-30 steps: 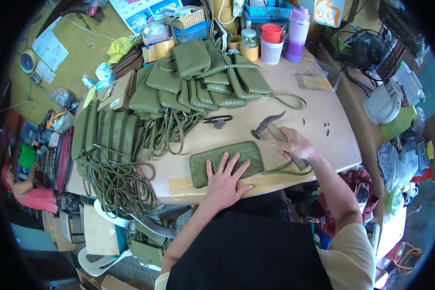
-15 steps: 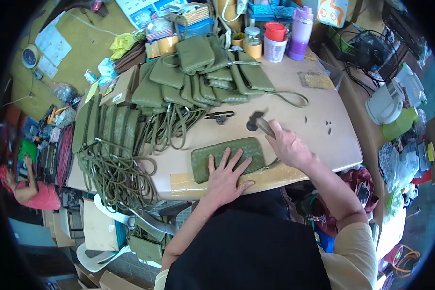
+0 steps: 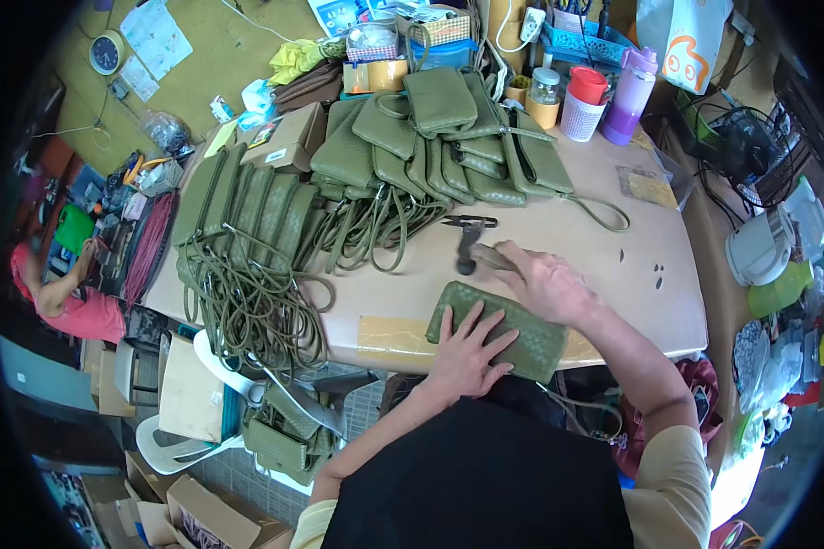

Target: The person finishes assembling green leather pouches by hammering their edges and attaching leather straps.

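A green woven-texture wristlet pouch [image 3: 542, 342] lies at an angle across the table's near edge, its strap [image 3: 584, 401] hanging down by my lap. My left hand [image 3: 471, 359] rests on it with the fingers spread flat. My right hand [image 3: 558, 291] grips a hammer [image 3: 469, 249] by the handle, the dark head raised beyond the pouch's far edge. Just behind the hammer head is a pair of black thread snips [image 3: 471, 221], partly covered by it.
Stacked green pouches [image 3: 389, 128] fill the back of the table, with more pouches [image 3: 243, 206] and tangled straps [image 3: 256, 311] at left. A purple bottle [image 3: 630, 101] and red-lidded cup [image 3: 584, 105] stand behind. A person in pink [image 3: 78, 306] sits far left.
The pouch has turned clockwise, its right end now nearer my body over the table edge. My left hand stays on it; the hammer has shifted left relative to it. The view has swung left.
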A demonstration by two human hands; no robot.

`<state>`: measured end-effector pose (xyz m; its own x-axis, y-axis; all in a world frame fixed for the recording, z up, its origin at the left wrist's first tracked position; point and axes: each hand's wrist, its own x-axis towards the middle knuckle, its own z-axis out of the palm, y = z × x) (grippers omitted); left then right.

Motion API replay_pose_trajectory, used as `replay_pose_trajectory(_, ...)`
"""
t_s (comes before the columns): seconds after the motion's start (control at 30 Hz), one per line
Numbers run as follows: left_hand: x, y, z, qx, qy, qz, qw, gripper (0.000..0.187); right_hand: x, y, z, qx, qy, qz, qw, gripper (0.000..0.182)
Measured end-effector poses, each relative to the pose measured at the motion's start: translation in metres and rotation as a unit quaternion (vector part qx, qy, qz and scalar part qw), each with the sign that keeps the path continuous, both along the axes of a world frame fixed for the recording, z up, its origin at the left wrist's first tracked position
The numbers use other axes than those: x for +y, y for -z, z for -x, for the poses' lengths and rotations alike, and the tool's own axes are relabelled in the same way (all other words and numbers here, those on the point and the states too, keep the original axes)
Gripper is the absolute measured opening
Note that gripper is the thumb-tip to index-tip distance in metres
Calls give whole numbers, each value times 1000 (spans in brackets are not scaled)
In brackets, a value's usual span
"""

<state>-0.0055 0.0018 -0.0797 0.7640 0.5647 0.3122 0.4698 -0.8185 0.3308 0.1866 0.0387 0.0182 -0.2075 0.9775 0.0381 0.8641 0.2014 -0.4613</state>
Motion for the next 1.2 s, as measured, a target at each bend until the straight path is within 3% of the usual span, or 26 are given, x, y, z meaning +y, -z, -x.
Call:
replay_pose_trajectory(0.07, -7, 4, -2, 68, -58, -10, 996, 55, 6, 12, 22, 43, -17, -46, 998, 31)
replay_pose_trajectory(0.13, -5, 9, -2, 63, -58, 8, 996, 55, 13, 30, 27, 86, -34, -93, 991, 31)
replay_pose_trajectory(0.2, -6, 10, 1, 62, -55, 23, 996, 55, 23, 44, 24, -56, -50, 96, 993, 28)
replay_pose_trajectory(0.23, -7, 9, 1, 62, -57, 16, 996, 56, 30, 21, 18, -92, -66, 83, 990, 26)
replay_pose_trajectory(0.37, -6, 9, -2, 62, -61, 2, 996, 56, 30, 2, 15, -85, -42, -4, 996, 27)
replay_pose_trajectory(0.43, -5, 9, -3, 65, -60, 7, 996, 56, 24, 18, 19, -25, -17, 67, 997, 29)
replay_pose_trajectory(0.53, -6, 6, -3, 62, -60, 6, 996, 55, 27, 7, 6, -47, -50, 132, 989, 30)
replay_pose_trajectory(0.67, -5, 6, -3, 58, -59, 2, 997, 56, 23, 8, 13, 13, 10, 97, 995, 37)
replay_pose_trajectory(0.73, -7, 8, -1, 55, -56, -1, 997, 56, 23, 15, 15, -1, -38, 197, 980, 38)
replay_pose_trajectory(0.83, -5, 7, -2, 52, -54, -12, 997, 55, 36, -14, 2, -35, -72, 161, 984, 37)
replay_pose_trajectory(0.93, -5, 7, -4, 53, -55, -12, 997, 55, 28, 26, 13, -11, -30, 103, 994, 38)
replay_pose_trajectory(0.97, -6, 7, -3, 58, -57, -12, 997, 55, 26, 36, 11, 1, -53, 136, 989, 38)
replay_pose_trajectory(1.07, -5, 8, -3, 47, -53, -8, 997, 55, 20, -23, 6, -97, -66, 129, 985, 38)
replay_pose_trajectory(1.2, -7, 6, -2, 42, -49, 2, 998, 55, -5, 3, 2, -74, 21, 120, 990, 33)
